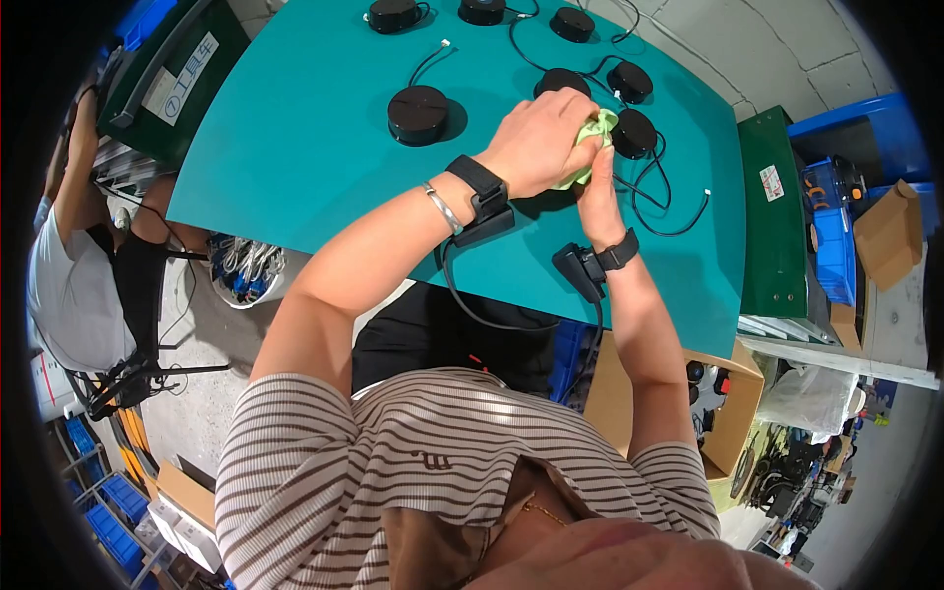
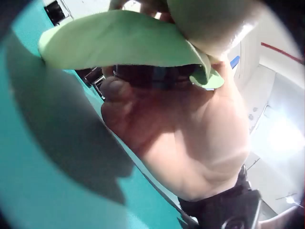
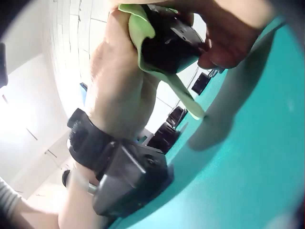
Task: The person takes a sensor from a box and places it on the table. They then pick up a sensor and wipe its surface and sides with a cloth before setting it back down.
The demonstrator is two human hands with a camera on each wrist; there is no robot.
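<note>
A: What do the containers have in them?
B: The white bucket point(image 1: 286, 279), below the surface's point(image 1: 324, 167) left edge, holds pale cables point(image 1: 249, 258) and blue pieces. The cardboard box point(image 1: 736, 423) by the near right corner holds dark items, too small to name.
A: And the blue bins point(image 1: 836, 258)?
B: They stand beyond the right edge; an upper one has a black device in it. What lies deeper I cannot tell.
A: How are the hands?
B: Both are closed around something. The left hand point(image 1: 541, 143) grips a green cloth point(image 1: 598, 126), pressing it against a black disc point(image 3: 171, 45). The right hand point(image 1: 598, 192) holds that disc, fingertips curled at its rim.
A: Where exactly is the disc?
B: Between the hands, raised over the surface, nearer the right edge than the left; the hands and cloth mostly hide it from above.
A: Other discs?
B: Three sit along the far edge, three cluster toward the right edge near the hands, and a lone disc point(image 1: 418, 116) stands left of them, its cable pointing to the far edge.
</note>
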